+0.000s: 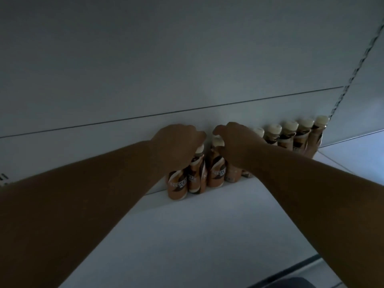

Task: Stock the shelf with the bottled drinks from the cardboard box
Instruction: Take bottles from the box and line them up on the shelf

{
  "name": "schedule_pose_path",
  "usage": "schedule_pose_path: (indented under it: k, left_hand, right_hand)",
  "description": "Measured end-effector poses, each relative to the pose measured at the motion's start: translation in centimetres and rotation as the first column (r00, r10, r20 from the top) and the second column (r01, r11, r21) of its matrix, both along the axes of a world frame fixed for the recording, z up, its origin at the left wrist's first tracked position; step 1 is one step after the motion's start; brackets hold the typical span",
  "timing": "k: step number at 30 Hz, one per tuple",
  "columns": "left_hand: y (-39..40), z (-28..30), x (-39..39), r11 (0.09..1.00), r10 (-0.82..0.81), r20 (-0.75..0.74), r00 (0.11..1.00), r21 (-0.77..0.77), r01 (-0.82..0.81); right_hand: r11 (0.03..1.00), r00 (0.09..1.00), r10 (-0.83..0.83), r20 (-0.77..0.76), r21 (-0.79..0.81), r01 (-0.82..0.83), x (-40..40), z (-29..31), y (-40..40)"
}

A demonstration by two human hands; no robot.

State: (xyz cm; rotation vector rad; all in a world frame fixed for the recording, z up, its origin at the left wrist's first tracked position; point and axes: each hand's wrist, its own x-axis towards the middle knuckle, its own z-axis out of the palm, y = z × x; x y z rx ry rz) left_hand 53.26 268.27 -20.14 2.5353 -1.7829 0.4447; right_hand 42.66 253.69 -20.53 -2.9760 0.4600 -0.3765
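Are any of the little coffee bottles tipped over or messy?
None has fallen or spilled. The bottles stand upright along the back of the white shelf. Only the bunch under the left hand and right hand is crowded, not yet lined up neatly.

The picture is dim and has a cold grey-blue tone. Both forearms are almost dark silhouettes, and the left hand (176, 142) and right hand (234, 142) show very little detail. The brightest part is the back wall (207, 119) just above the hands, so some weak light falls there. The bottles (214, 169) stand partly in the shadow of the hands; their labels look soft and a little blurred. The shelf (197, 235) is evenly grey, without glare. The wide lens bends the straight lines, most at the right edge
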Motion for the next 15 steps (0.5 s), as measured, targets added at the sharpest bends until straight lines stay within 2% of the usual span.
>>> schedule_pose_path:
  k: [6, 11, 15]
  left_hand:
    - [-0.6, -0.1, 0.5, 0.991, -0.117, 0.202, 0.972, 0.081, 0.103]
    - [-0.5, -0.5, 0.8, 0.990, -0.096, 0.223, 0.970, 0.125, 0.069]
    - [-0.8, -0.4, 0.5, 0.986, -0.106, 0.329, 0.938, 0.158, 0.056]
  right_hand:
    - [0.998, 0.999, -0.025, -0.046, -0.064, 0.022, 1.5, -0.2, -0.2]
    - [0.998, 0.998, 0.008, -0.064, -0.055, -0.011, 1.7, -0.7, -0.5]
    - [0.998, 0.998, 0.028, -0.058, -0.063, -0.031, 1.8, -0.4, -0.8]
